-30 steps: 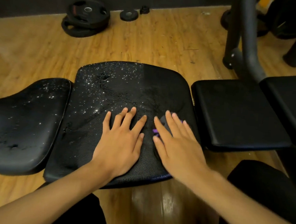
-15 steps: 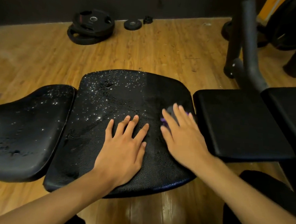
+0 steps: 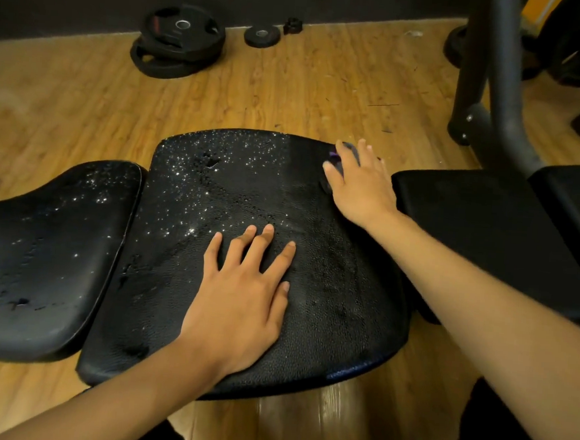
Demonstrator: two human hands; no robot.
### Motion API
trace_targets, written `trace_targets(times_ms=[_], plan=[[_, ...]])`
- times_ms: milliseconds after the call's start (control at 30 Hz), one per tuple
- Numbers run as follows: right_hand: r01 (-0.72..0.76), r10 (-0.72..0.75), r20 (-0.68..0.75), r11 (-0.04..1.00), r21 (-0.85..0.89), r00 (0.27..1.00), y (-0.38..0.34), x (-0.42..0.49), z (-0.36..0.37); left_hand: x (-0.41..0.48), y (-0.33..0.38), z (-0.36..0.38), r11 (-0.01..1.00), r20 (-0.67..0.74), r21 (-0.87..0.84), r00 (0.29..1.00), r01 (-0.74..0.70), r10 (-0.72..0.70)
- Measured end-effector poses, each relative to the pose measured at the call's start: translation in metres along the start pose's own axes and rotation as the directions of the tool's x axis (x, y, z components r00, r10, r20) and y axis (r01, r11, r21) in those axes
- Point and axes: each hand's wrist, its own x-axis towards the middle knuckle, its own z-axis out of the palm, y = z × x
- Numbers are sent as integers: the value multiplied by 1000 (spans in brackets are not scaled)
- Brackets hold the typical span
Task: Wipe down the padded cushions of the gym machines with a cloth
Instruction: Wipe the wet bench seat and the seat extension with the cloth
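The cloth [image 3: 346, 153], dark with a purple edge, is pressed flat under the spread fingers of the right hand [image 3: 359, 187] at the far right corner of the middle cushion [image 3: 183, 246]. It is not pinched or bunched, only pushed down by an open palm, and most of it is hidden beneath the hand. The left hand [image 3: 242, 295] is laid flat, fingers straight and apart, on the same cushion, nearer the body and to the left of the cloth; nothing is held in it, and the pad appears to be steadied by it.

A matte, droplet-free strip is seen running from the cloth hand toward the near edge, so that side is judged to be wiped. To the left of the cloth, past the bracing hand, the surface is covered in shining droplets, thickest toward the far edge. Roughly a third of this pad is taken as done.

Further left, the saddle-shaped cushion [image 3: 46, 254] is speckled with droplets and is judged untouched. On the other side of the cloth hand, just beside it, the right cushion [image 3: 486, 233] looks dry; whether it has been wiped cannot be told.
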Motion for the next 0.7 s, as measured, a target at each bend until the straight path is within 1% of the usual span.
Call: trace_targets(times_ms=[100,167,200,267,300,367,400,433,500,533,567,600,700], plan=[[66,-68,-50,997,-42,996,5,-111,13,-1,0,0,1000,4,6,1000,0,0],[101,-103,-15,992,-80,995,2,-186,12,1,0,-1,1000,7,0,1000,-1,1],[124,-121,33,987,-107,992,2,-206,10,1,0,-1,1000,13,-2,1000,-2,2],[166,-148,118,973,-160,982,5,-199,4,1,1,-2,1000,26,-2,1000,0,0],[169,-152,116,973,-158,982,6,-178,1,2,1,-2,1000,28,-4,1000,-2,2],[148,-151,-15,981,-126,988,11,-111,8,1,1,-2,1000,27,-7,1000,-4,4],[101,-106,-50,991,-84,993,14,-68,9,1,1,-3,1000,23,-8,1000,-3,4],[43,-43,-55,999,-16,998,13,-28,5,1,1,-3,1000,20,-9,1000,-3,4],[-84,85,-8,992,98,996,10,26,-2,0,1,-2,1000,17,-5,1000,-2,3],[-134,133,17,985,107,991,8,34,-2,0,1,-2,1000,19,-7,1000,-4,4],[-151,150,17,983,101,988,6,29,1,1,1,-2,1000,17,-10,1000,-4,4],[-133,134,-3,987,88,991,5,11,2,1,0,-2,1000,15,-13,1000,-3,3],[0,-1,-65,1000,-19,998,5,-96,12,1,0,-2,1000,10,-14,1000,1,-1]])
